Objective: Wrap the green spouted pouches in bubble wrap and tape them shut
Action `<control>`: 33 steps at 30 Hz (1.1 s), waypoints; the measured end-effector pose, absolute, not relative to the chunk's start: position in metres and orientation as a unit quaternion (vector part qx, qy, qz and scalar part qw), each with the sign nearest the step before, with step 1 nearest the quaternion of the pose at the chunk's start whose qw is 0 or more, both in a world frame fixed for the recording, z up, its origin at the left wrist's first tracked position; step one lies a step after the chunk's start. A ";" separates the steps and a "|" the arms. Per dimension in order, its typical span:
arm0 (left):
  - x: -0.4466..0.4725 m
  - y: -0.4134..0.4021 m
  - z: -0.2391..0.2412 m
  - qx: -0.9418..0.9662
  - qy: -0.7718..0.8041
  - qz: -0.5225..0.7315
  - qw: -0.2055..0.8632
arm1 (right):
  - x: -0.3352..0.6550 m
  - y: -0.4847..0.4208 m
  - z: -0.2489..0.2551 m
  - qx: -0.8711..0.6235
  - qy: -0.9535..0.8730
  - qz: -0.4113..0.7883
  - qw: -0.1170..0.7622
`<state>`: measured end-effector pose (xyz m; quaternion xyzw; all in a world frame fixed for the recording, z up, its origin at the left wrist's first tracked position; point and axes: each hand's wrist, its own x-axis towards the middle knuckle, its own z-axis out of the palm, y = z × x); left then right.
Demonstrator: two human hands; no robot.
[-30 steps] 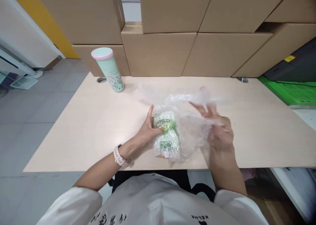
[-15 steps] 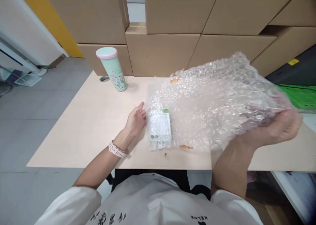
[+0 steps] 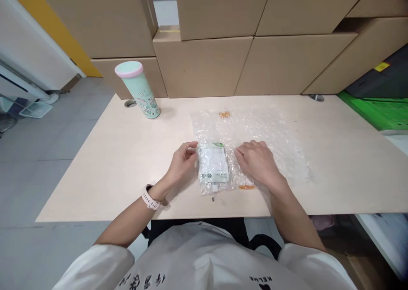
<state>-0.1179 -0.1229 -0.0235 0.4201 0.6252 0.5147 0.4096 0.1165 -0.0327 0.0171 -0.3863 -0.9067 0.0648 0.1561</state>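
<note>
A small flat white and green packet (image 3: 213, 167) lies at the left end of a clear bubble wrap sheet (image 3: 274, 133) spread flat on the pale desk (image 3: 121, 162). My left hand (image 3: 182, 165), a pale watch on its wrist, has its fingers curled against the packet's left edge and the wrap there. My right hand (image 3: 256, 161) rests palm down on the bubble wrap just right of the packet, fingers bent loosely.
A mint green tumbler (image 3: 137, 89) with a pink rim stands at the desk's back left. Stacked cardboard boxes (image 3: 219, 39) wall the far edge. A green mat (image 3: 379, 111) and dark box sit at the right. Orange tape scraps (image 3: 225, 114) cling to the wrap.
The bubble wrap, lifted high in my right hand half a second ago, now lies flat on the desk. My right hand came down onto it beside the packet; the left hand stayed.
</note>
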 end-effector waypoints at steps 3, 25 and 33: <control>-0.120 -0.121 -0.023 0.393 0.605 0.538 0.436 | 0.107 -0.033 0.012 -0.371 -0.915 0.144 0.066; -0.184 -0.117 -0.012 0.362 0.736 0.450 0.352 | 0.069 -0.072 -0.022 -0.168 -0.950 0.262 -0.012; -0.179 -0.123 0.005 0.404 0.705 0.380 0.443 | 0.069 -0.073 -0.023 -0.157 -0.949 0.272 0.003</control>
